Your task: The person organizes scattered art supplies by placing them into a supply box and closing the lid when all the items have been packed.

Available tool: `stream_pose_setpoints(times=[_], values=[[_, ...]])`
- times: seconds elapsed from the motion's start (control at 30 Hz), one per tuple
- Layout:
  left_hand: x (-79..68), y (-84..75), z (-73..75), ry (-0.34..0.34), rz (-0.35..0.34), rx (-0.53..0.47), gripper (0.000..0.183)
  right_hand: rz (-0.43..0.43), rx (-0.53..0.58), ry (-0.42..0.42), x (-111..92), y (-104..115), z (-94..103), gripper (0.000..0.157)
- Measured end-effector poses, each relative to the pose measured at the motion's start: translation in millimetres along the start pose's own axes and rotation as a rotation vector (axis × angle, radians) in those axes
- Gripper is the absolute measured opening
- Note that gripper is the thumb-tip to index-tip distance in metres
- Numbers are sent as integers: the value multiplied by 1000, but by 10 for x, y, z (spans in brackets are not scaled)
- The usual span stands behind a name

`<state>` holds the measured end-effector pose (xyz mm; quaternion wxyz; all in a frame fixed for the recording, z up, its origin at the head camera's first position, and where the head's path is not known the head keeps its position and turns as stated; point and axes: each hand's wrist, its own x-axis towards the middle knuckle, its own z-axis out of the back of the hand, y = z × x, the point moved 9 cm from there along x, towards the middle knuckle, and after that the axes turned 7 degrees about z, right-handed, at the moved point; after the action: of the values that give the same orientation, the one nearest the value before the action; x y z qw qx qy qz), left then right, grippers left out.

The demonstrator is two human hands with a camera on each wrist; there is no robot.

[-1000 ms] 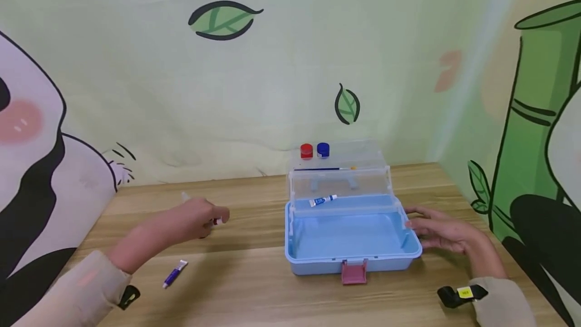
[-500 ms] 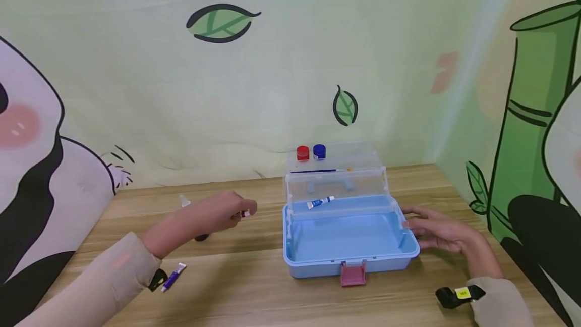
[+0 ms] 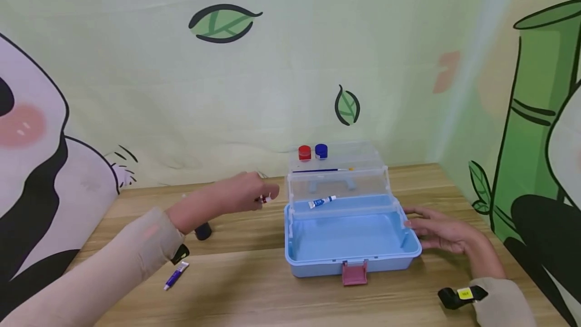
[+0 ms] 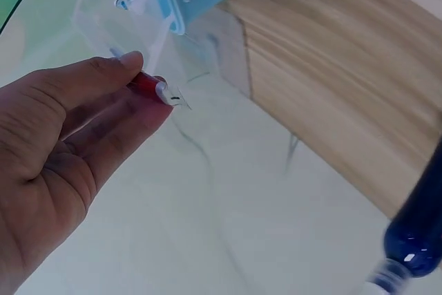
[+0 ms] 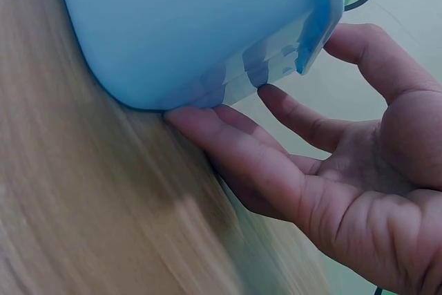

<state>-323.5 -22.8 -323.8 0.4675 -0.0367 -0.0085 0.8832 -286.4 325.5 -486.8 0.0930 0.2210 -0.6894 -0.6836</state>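
My left hand is in the air left of the light-blue storage box, pinching a small red paint tube between thumb and fingertips. The box's clear lid stands raised at the back, and its main compartment holds nothing. A blue-and-white paint tube lies on the clear tray above it. My right hand rests its fingertips on the box's right side, near the rim and lower wall. The right wrist view shows those fingers only slightly bent, touching the outside.
A red jar, a blue jar and a paintbrush sit on the clear lid. A dark blue bottle stands behind my left forearm. A purple-blue paint tube lies on the wooden table. The pink latch hangs in front.
My left hand has moved right and further back toward the box with the red paint tube, uncovering part of the dark bottle. My right hand and the box have stayed in place.
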Motion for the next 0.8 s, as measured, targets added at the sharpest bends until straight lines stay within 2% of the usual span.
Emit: stream_pose_setpoints(times=[0.2, 0.57, 0.8], values=[[183, -31, 25, 55, 43, 27, 17, -2, 3, -1, 6, -16, 26, 77], [465, -174, 100, 92, 2, 40, 20, 3, 11, 19, -6, -16, 13, 78], [666, -218, 99, 131, 6, 58, 18, 4, 28, 32, -6, -6, 0, 78]])
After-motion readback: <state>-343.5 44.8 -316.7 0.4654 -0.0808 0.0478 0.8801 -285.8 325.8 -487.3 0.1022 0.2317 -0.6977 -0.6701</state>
